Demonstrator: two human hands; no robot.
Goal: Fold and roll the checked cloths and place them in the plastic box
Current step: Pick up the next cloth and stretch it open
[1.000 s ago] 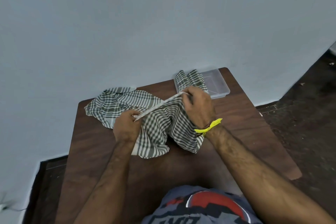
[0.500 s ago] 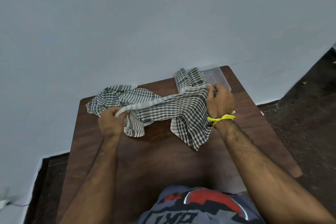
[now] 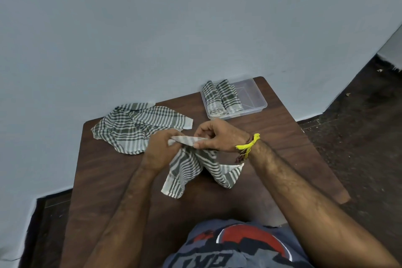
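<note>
1. The plastic box (image 3: 256, 99) sits at the table's (image 3: 108, 176) far right corner, two rolled cloths (image 3: 221, 99) in its left part.
2. A loose cloth (image 3: 130, 128) lies far left.
3. Both hands hold another cloth (image 3: 191, 165) near the table's middle.

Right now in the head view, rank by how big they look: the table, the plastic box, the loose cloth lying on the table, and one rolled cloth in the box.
1. Table
2. Loose cloth
3. Plastic box, though it sits farther away, so its rank against the cloth is unsure
4. Rolled cloth
</note>
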